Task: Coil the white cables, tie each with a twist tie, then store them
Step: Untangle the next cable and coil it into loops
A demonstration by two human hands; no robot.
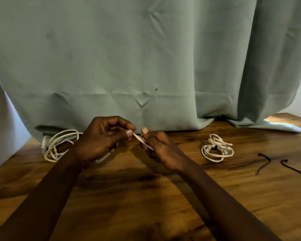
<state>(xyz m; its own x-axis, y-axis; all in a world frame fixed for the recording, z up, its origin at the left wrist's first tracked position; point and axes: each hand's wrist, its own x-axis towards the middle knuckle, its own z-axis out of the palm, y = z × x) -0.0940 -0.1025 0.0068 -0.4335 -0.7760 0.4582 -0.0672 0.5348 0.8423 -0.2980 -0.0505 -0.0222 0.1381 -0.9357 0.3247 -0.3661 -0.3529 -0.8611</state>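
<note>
Left grip [101, 138] pinches the white cable [138, 138] between thumb and forefinger. Right grip [158, 150], just beside it, holds the same stretch in curled fingers. The rest of the cable lies in loose loops at the worktop's [146, 197] far-left edge. Tied coil [216, 148] sits right of centre. Two black ties [264, 162] lie near the right edge.

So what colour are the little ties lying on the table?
Black. The two twist ties lie loose on the table's right side, seen in the head view.
</note>
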